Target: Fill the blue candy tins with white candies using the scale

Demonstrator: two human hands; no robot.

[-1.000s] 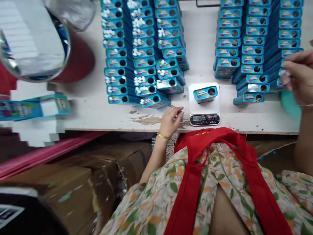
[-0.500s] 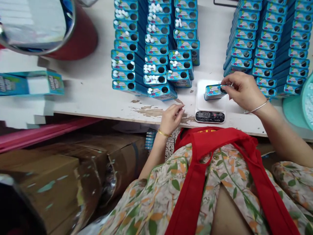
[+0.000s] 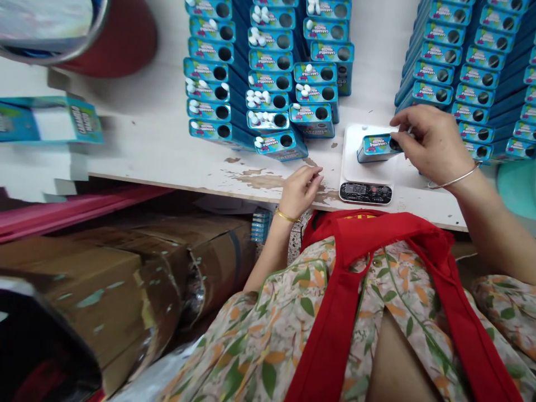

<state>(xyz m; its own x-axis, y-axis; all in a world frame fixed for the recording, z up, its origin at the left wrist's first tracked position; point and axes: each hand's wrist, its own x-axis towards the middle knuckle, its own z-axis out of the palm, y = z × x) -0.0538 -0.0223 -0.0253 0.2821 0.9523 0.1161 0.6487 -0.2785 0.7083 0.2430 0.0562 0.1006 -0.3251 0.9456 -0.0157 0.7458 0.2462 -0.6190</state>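
Note:
A small blue tin (image 3: 377,146) with a round hole in its top stands on the white plate of a digital scale (image 3: 350,167). My right hand (image 3: 435,146) is at the tin's right end, thumb and forefinger pinched beside the hole; what they hold, if anything, is hidden. Behind the tin, one white candy (image 3: 364,128) lies on the scale plate. My left hand (image 3: 299,192) rests by the table's front edge, left of the scale, fingers loosely curled together with nothing visible in them.
Rows of similar tins (image 3: 209,129) stand at the left, many with white candies on top. More rows (image 3: 433,92) stand at the right. A teal tub (image 3: 517,187) is at the right edge, a red bucket (image 3: 125,39) at upper left, a blue carton (image 3: 54,120) below it.
My view has shifted, so the table's contents sit differently in the frame. A white candy now shows on the scale plate behind the tin. Both hands keep nearly the same places.

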